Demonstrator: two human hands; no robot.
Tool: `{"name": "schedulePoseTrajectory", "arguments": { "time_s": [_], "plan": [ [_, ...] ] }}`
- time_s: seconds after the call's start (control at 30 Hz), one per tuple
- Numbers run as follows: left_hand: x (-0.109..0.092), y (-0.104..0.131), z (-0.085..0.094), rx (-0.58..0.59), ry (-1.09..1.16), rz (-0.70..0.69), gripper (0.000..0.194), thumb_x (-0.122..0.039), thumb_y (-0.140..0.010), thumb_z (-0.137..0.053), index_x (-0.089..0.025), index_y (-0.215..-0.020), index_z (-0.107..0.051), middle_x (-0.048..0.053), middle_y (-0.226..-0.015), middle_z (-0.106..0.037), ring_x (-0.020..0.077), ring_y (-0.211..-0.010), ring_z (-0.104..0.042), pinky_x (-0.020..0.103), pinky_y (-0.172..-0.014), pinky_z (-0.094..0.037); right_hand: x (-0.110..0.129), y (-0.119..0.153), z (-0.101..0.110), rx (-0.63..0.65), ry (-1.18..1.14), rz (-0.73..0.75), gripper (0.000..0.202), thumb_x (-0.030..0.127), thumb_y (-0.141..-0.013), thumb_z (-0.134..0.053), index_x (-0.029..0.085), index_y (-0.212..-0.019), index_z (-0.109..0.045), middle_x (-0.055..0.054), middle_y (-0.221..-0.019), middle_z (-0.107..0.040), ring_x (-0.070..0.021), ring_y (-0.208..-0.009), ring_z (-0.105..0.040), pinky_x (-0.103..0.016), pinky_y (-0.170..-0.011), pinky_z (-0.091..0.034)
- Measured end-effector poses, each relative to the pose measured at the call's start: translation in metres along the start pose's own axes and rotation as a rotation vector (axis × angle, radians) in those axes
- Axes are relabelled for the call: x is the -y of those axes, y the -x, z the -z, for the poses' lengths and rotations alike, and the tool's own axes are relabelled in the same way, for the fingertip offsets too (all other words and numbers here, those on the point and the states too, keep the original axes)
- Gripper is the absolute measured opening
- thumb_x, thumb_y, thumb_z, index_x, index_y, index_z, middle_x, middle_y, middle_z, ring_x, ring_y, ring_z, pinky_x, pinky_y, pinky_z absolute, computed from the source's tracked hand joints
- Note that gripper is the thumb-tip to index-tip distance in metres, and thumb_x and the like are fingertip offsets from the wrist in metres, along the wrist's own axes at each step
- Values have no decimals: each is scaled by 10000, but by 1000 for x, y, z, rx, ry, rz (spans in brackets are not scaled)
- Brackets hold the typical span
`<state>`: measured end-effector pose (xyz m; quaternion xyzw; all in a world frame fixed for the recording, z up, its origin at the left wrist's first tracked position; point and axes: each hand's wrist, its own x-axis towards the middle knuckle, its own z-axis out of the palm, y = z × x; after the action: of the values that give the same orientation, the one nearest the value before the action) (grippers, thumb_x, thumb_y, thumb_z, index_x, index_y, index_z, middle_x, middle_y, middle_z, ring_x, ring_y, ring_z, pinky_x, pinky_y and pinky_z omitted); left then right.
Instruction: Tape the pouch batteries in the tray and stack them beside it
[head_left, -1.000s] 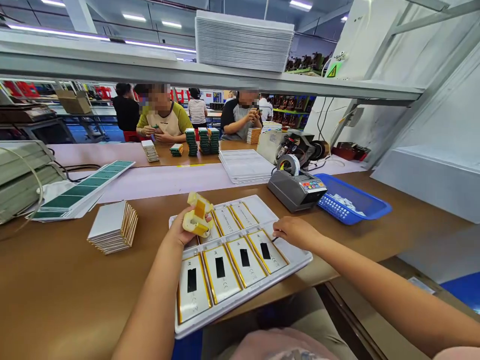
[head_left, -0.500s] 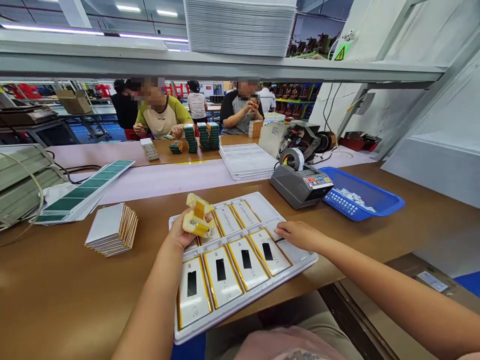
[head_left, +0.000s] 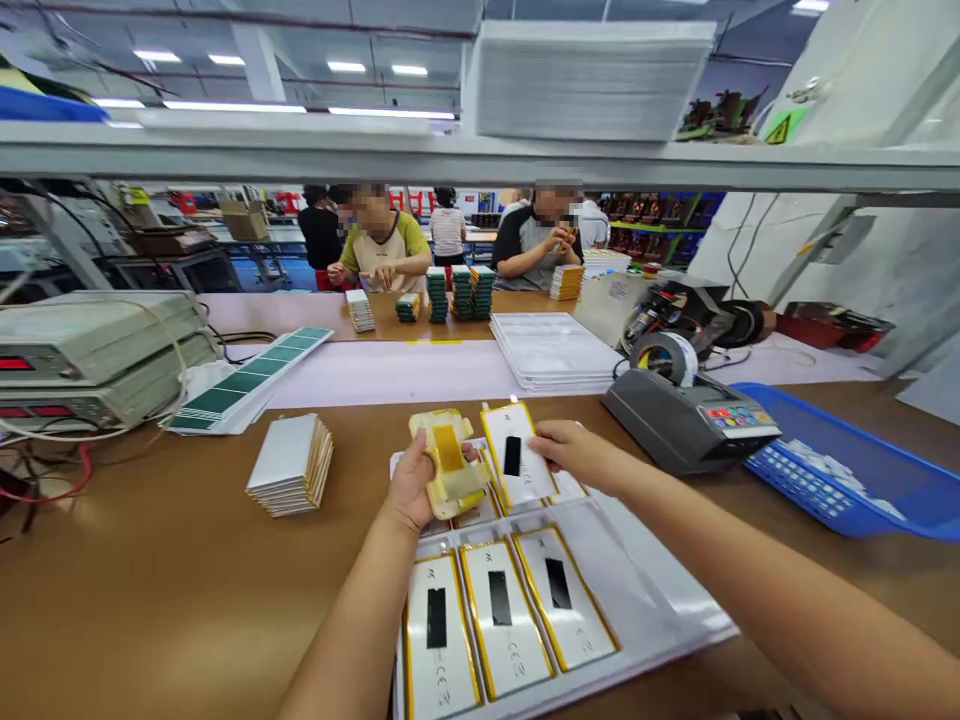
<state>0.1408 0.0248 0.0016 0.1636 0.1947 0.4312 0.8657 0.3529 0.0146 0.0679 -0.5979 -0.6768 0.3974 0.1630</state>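
Observation:
My left hand (head_left: 414, 482) grips a pale yellow plastic holder (head_left: 448, 460) with an amber strip, over the tray's back left part. Pinched by its right edge in my right hand (head_left: 566, 447) is a flat white battery pack (head_left: 517, 470) with yellow edges and a black patch, raised beside the holder. Below them lies the white plastic tray (head_left: 645, 590). Three packs with black patches, one of them the left pack (head_left: 450, 640), fill part of its front row. More packs in the back row are partly hidden by my hands and the raised pack.
Left of the tray stands a stack of white packs (head_left: 289, 460). A tape dispenser (head_left: 675, 420) and a blue basket (head_left: 885, 470) are at the right. White trays (head_left: 555, 350) lie behind; two people sit across the table. A shelf beam (head_left: 375, 155) crosses above.
My right hand has lifted a pack from the right end of the front row and brought it up beside the holder. The view has shifted left, so things appear further right.

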Motion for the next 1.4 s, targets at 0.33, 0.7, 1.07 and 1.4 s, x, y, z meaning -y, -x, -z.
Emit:
{"name": "schedulePoseTrajectory", "arguments": {
  "time_s": [0.33, 0.7, 1.07, 1.4],
  "plan": [
    [-1, 8, 2, -67, 37, -119, 588, -592, -720, -440, -137, -1082, -525, 131, -972, -628, 277, -902, -591, 432, -798, -450, 28, -31, -25, -177, 616, 105, 285, 420, -824, -402, 200, -747, -566, -40, -765, -638, -179, -704, -554, -251, -542, -304],
    [-5, 1, 2, -78, 39, -189, 603, -600, -730, -414, -166, -1139, -499, 121, -1018, -615, 278, -912, -585, 461, -791, -461, -69, -12, 32, -83, 916, -23, 201, 205, -816, -399, 146, -830, -591, -134, -937, -621, -232, -866, -558, -306, -710, -368],
    [-6, 0, 6, -151, 100, -203, 606, -626, -719, -400, -119, -1010, -562, 114, -819, -652, 258, -804, -618, 439, -735, -491, -86, -32, 26, 85, 392, -132, 351, 346, -857, -313, 136, -792, -587, -54, -733, -606, -122, -628, -527, -231, -559, -407],
    [0, 6, 7, 7, 124, -176, 690, -677, -687, -383, -107, -1036, -557, 149, -879, -661, 282, -828, -618, 466, -763, -459, 13, -51, -3, 24, -183, -9, 196, 345, -737, -508, 155, -744, -559, -2, -608, -538, -95, -510, -435, -221, -471, -329]
  ]
}}
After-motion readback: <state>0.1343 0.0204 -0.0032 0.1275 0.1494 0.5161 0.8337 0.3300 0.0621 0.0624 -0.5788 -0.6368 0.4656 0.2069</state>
